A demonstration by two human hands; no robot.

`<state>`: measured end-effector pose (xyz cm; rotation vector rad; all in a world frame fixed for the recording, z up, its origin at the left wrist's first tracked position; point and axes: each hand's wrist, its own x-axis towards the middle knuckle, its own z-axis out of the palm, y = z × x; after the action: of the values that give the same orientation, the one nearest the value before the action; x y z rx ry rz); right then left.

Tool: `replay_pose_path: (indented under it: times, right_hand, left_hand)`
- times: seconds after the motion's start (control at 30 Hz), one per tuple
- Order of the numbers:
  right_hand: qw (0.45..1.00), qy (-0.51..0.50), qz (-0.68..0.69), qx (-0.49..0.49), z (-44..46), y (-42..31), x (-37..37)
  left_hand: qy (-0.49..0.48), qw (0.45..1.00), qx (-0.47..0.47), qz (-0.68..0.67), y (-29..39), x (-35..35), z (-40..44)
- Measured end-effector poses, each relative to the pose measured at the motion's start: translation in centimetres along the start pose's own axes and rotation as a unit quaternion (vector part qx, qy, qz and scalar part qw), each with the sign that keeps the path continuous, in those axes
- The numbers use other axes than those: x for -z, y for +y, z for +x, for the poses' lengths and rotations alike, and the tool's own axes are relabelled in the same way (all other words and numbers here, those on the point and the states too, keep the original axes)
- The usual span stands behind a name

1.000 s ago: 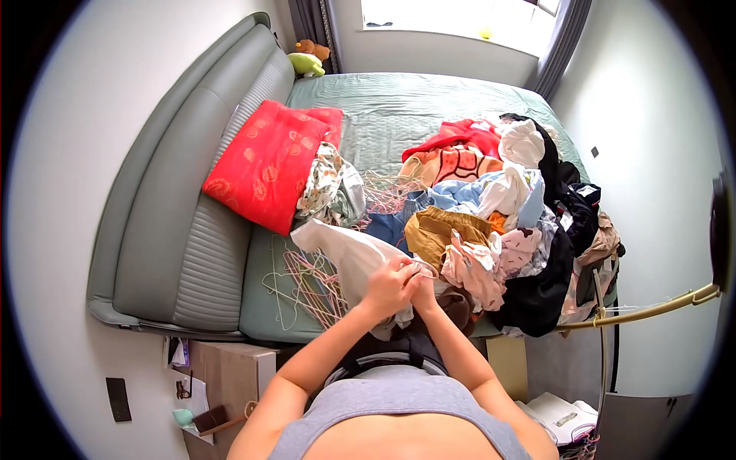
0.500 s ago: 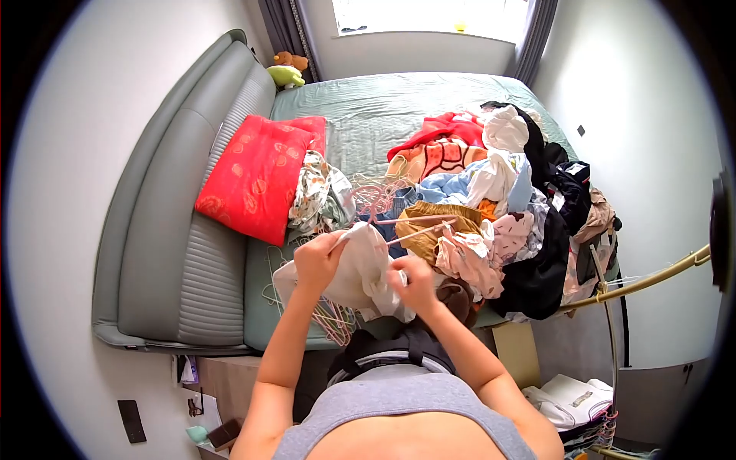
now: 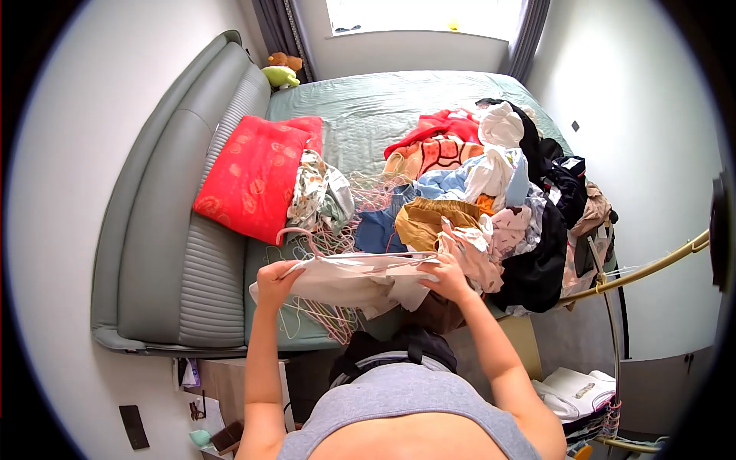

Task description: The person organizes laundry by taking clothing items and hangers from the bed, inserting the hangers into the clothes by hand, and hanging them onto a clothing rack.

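Note:
A white garment (image 3: pixel 345 282) is stretched sideways between my two hands, over the near edge of the bed. A pink hanger (image 3: pixel 307 239) runs along its top edge, with the hook sticking up at the left. My left hand (image 3: pixel 277 284) grips the garment's left end. My right hand (image 3: pixel 447 277) pinches its right end beside the hanger's tip. Whether this is a shirt or trousers I cannot tell. Just beyond are blue denim clothing (image 3: pixel 381 228) and a mustard-brown garment (image 3: pixel 432 226).
Many loose hangers (image 3: pixel 330 318) lie on the bed (image 3: pixel 360 100) around the garment. A heap of clothes (image 3: pixel 498 169) covers its right side; a red pillow (image 3: pixel 249 176) leans by the headboard (image 3: pixel 153 230). A gold rail (image 3: pixel 652 270) curves at the right, above folded white clothing (image 3: pixel 576 391).
The hanger has swung round from pointing right to lying lengthwise along the garment's top edge. My hands have moved apart, left hand leftward and down, right hand rightward, spreading the garment.

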<state>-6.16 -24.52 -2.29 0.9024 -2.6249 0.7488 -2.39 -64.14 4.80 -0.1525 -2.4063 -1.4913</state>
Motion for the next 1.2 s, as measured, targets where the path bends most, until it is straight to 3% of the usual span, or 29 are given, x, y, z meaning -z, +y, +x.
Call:
replay_pose_path:
  times: [0.17,0.27,0.37,0.43,0.47,0.5,0.57,0.6,0.63,0.7,0.8,0.9,1.03,1.07,1.2]
  right_hand:
    - [0.997,-0.015,0.072,0.032,0.2,0.6,2.8]
    - [0.993,-0.003,0.110,0.052,2.6,-2.6,5.2]
    - [0.973,0.005,0.222,0.070,5.0,-5.6,3.4]
    - [0.960,-0.049,0.268,0.064,6.9,-6.8,2.0]
    - [0.964,-0.050,0.259,0.039,7.2,-7.3,2.1]
    - [0.930,-0.084,0.339,-0.116,7.0,-7.4,1.3]
    - [0.864,-0.114,0.475,-0.118,6.6,-6.2,0.7]
    - [0.864,-0.146,0.463,-0.136,6.5,-6.1,1.8]
    - [0.877,-0.111,0.456,-0.106,6.2,-5.2,1.8]
    - [0.885,-0.155,0.388,-0.207,5.3,-3.6,3.4]
    - [0.928,-0.057,0.313,-0.193,5.1,-4.4,3.0]
    - [0.959,0.034,0.262,-0.102,5.7,-5.7,0.7]
    - [0.973,0.039,0.215,-0.075,6.0,-6.4,0.1]
    - [0.972,0.043,0.217,-0.077,5.9,-6.4,0.0]
    - [0.972,0.056,0.217,-0.075,5.1,-7.0,0.0]
  left_hand:
    - [-0.027,0.993,-0.047,0.102,1.3,0.9,-0.3]
    - [-0.020,0.984,-0.108,0.143,2.4,0.2,0.3]
    - [-0.017,0.977,-0.149,0.152,3.4,-1.9,0.6]
    - [-0.008,0.979,-0.151,0.134,3.9,-3.2,0.6]
    - [-0.026,0.982,-0.123,0.139,3.8,-3.4,0.5]
    - [-0.023,0.983,-0.128,0.130,3.3,-3.3,0.3]
    - [-0.015,0.984,-0.137,0.114,1.9,-2.8,0.0]
    - [0.015,0.984,-0.126,0.128,0.9,-2.1,-0.1]
    - [0.044,0.982,-0.114,0.141,-0.1,-1.0,-0.2]
    - [0.070,0.968,-0.131,0.202,-0.9,0.6,-0.3]
    - [0.046,0.930,-0.199,0.306,-0.8,1.1,0.3]
    - [0.070,0.950,-0.121,0.280,1.1,-2.3,0.0]
    - [0.152,0.972,0.060,0.167,-1.1,-5.8,0.2]
    - [0.196,0.972,0.038,0.123,-1.8,-6.3,0.3]
    - [0.243,0.949,0.138,-0.146,-4.4,-7.6,1.0]
